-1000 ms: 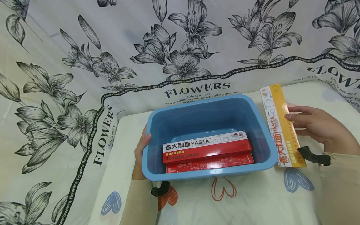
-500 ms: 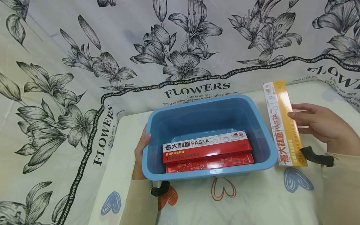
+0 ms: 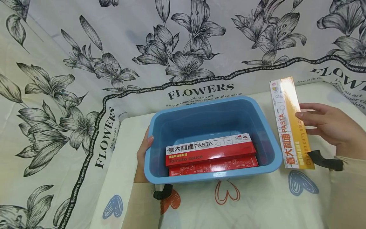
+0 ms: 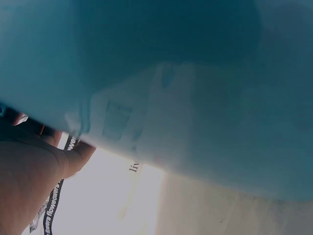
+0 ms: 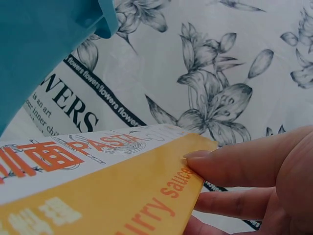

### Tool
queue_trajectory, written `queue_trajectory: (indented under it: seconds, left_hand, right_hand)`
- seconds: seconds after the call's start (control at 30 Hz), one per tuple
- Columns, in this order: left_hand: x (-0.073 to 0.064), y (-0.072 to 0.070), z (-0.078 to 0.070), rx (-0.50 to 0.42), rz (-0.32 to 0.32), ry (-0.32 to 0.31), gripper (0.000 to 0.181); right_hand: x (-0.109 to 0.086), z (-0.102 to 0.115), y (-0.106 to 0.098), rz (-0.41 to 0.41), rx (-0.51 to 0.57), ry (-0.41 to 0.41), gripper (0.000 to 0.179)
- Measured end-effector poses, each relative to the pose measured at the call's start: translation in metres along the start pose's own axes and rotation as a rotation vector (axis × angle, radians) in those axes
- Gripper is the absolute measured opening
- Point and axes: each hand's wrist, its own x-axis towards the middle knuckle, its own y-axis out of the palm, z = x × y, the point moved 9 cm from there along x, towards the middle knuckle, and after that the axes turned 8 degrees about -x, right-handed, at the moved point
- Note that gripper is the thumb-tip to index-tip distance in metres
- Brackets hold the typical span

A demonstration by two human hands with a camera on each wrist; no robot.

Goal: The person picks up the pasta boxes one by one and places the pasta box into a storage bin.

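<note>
On the left, my left hand [image 3: 143, 156] grips the blue basin [image 3: 217, 175] by its left side, the thumb tip up at the rim. The left wrist view is mostly basin wall [image 4: 205, 107], with the hand [image 4: 36, 171] at lower left. To the right of the basin, my right hand [image 3: 328, 124] pinches the right edge of a yellow and white pasta box [image 3: 288, 127] marked Chicken curry sauce. In the right wrist view the thumb lies on top of this box [image 5: 117, 191], other fingers below. Two red pasta boxes lie inside the basin, the upper one [image 3: 210, 152] marked Tomato sauce.
A pale cloth [image 3: 257, 203] with printed hearts covers the surface under the basin. Behind it and at the left hangs a white sheet [image 3: 114, 19] printed with black flowers. The basin's right wall stands close beside the yellow box.
My right hand has shifted slightly right with the yellow pasta box, and the box's far end has risen. The left hand and the basin have stayed still.
</note>
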Motion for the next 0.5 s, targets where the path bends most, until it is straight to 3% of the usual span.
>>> queue_trajectory:
  seconds: [0.27,0.5]
  left_hand:
    - [-0.001,0.0,-0.001,-0.032,0.003,0.022,0.076]
    - [-0.003,-0.002,-0.001,-0.026,0.007,0.012,0.076]
  right_hand:
    - [-0.006,-0.004,0.0,-0.036,-0.011,0.037,0.095]
    - [-0.011,0.002,-0.003,-0.053,0.005,0.023,0.087]
